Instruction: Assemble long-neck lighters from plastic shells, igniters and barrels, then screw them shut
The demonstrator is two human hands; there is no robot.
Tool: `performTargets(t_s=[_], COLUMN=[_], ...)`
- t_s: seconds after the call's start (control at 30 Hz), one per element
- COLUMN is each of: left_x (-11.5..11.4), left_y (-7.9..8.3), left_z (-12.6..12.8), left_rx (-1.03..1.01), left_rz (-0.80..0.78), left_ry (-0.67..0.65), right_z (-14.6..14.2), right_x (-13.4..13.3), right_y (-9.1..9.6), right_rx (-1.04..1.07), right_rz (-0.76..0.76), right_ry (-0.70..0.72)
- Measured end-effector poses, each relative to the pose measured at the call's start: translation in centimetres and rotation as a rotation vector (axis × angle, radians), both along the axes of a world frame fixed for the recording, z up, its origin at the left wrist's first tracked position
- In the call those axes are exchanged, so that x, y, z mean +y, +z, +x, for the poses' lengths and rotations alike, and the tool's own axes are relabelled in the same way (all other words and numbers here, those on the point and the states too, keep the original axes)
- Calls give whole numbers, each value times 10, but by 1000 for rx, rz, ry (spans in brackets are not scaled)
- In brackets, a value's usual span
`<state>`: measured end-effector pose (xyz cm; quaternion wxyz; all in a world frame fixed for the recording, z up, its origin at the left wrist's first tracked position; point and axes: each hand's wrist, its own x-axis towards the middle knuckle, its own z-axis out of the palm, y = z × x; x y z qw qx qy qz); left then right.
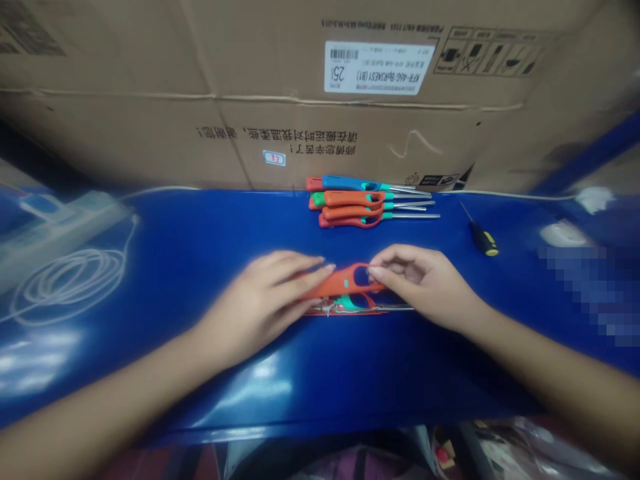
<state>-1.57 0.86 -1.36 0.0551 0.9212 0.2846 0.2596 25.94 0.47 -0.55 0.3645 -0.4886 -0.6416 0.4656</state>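
Both of my hands are on an orange casing half (333,283) of a long-nosed gas lighter. My left hand (265,297) grips its handle end, fingers over the top. With thumb and fingertips pinched, my right hand (425,280) holds the end by the trigger loop. Just below, partly covered by it, lies the other lighter half (359,303), with a turquoise trigger piece, thin wires and a metal rod. Whether the two halves touch I cannot tell. Behind my hands, several finished-looking lighters (350,199) in orange, red, blue and green are stacked, metal tubes pointing right.
A black and yellow screwdriver (484,239) lies at the right on the blue tabletop (300,387). To the left are a white power strip (70,230) and a coiled white cable (70,287). A large cardboard sheet (150,140) stands along the back edge.
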Motion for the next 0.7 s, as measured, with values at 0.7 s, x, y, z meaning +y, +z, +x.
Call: performTargets(t_s=[0.7], left_x=[-1], left_y=[17], left_z=[0], left_rx=[200], left_rz=[-268], left_ry=[12], right_z=[3], right_x=[-5], right_y=[-12], right_rx=[-580], right_rz=[558], right_ry=[360])
